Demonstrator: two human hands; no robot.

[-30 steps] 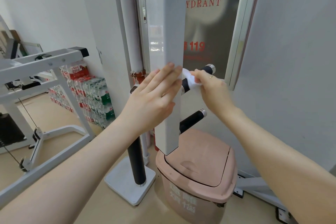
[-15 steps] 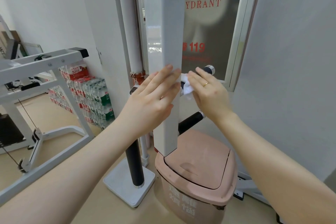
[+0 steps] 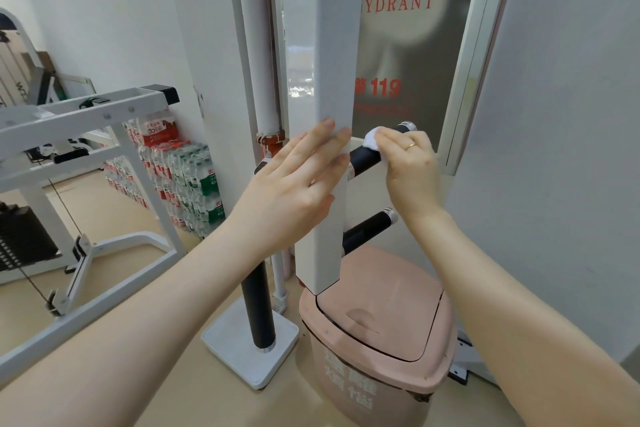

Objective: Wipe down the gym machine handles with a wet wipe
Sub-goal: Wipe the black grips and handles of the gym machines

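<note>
A white square upright (image 3: 332,80) of the gym machine stands in the middle. Two black handles with chrome ends stick out to its right: an upper handle (image 3: 363,158) and a lower handle (image 3: 370,227). My right hand (image 3: 408,166) is wrapped over the upper handle with a white wet wipe (image 3: 372,140) bunched under its fingers; most of the wipe is hidden. My left hand (image 3: 294,187) lies flat against the upright's left face, fingers straight.
A pink lidded bin (image 3: 381,340) sits below the handles. A black post on a white floor plate (image 3: 256,333) stands to its left. White machine frame (image 3: 86,121) and stacked water bottle packs (image 3: 187,180) fill the left. A hydrant cabinet door (image 3: 415,45) is behind.
My right hand has slid with the wipe along the upper handle, first in toward the upright, then back out toward the chrome end. My left hand stayed flat on the upright.
</note>
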